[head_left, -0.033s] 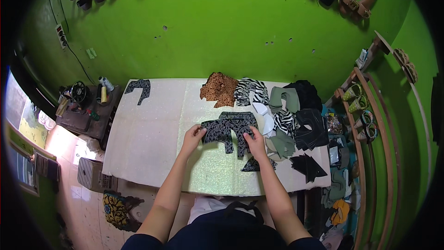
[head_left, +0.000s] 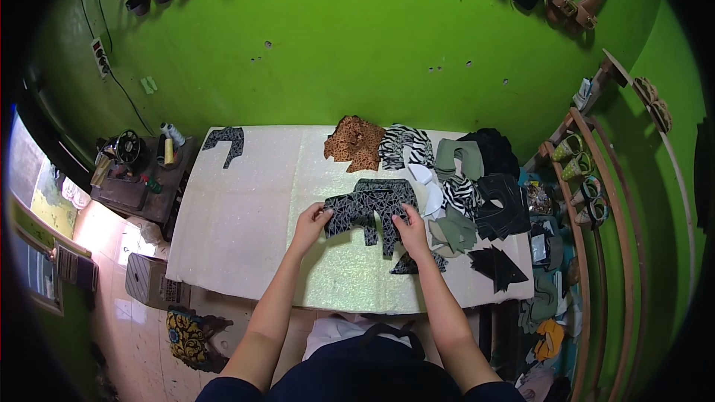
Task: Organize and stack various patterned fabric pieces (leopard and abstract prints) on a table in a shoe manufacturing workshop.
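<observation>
Between my two hands is a black-and-grey patterned cut-out piece (head_left: 346, 214), arch-shaped, held just above the light table. My left hand (head_left: 311, 225) pinches its left end between thumb and fingers. My right hand (head_left: 410, 227) grips the right end the same way. Behind the held piece, more pieces of the same pattern (head_left: 381, 184) lie on the table, partly hidden by it. Beside my right wrist rests another dark patterned piece (head_left: 406, 265), partly covered by the forearm. One similar arch-shaped piece (head_left: 226, 143) lies alone at the table's far left corner.
Stacks of leopard-print pieces (head_left: 354, 143), zebra-print pieces (head_left: 404, 145), green pieces (head_left: 458, 158) and black pieces (head_left: 500, 208) crowd the right side of the pale table (head_left: 238, 231). A sewing machine (head_left: 129, 150) stands left. A wooden rack (head_left: 570, 208) with sandals is at right.
The held piece has tilted slightly, its lower right leg now reaching a little lower. Both hands keep their grip in nearly the same place.
</observation>
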`<state>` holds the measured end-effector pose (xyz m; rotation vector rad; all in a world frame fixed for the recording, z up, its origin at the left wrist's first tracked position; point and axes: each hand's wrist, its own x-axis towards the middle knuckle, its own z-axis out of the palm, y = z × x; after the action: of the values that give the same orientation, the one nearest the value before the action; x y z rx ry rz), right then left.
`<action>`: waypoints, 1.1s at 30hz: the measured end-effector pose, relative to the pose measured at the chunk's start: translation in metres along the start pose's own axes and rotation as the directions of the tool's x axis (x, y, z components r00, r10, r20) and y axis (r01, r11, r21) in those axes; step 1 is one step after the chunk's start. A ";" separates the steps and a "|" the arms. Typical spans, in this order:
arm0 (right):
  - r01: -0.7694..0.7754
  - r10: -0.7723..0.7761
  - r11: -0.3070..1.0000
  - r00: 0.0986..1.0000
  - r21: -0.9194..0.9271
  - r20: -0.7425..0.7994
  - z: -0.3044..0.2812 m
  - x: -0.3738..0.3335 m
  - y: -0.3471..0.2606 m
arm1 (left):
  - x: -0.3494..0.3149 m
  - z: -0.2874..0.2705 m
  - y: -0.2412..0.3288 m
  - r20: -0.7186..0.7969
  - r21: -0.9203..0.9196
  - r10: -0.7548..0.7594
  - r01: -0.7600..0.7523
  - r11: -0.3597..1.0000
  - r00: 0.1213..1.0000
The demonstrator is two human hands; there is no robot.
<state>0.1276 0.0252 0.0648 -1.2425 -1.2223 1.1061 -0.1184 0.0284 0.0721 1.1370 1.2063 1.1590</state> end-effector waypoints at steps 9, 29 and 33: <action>-0.036 0.034 0.943 0.999 -0.332 -0.012 0.061 -0.079 0.027 | -0.081 -0.043 -0.032 -0.139 0.417 -0.095 0.145 0.897 0.986; -0.035 -0.051 0.647 0.995 -0.762 -0.088 0.049 -0.139 0.049 | -0.098 -0.025 -0.069 -0.006 0.534 0.025 -0.017 0.845 1.000; 0.120 -0.177 0.620 0.984 -0.776 0.011 0.041 -0.140 0.042 | -0.101 -0.026 -0.082 -0.087 0.609 0.046 0.016 0.793 0.995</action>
<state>0.0805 -0.1098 0.0143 -1.7497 -1.8091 0.3634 -0.1438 -0.0781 -0.0028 1.5810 1.7248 0.8514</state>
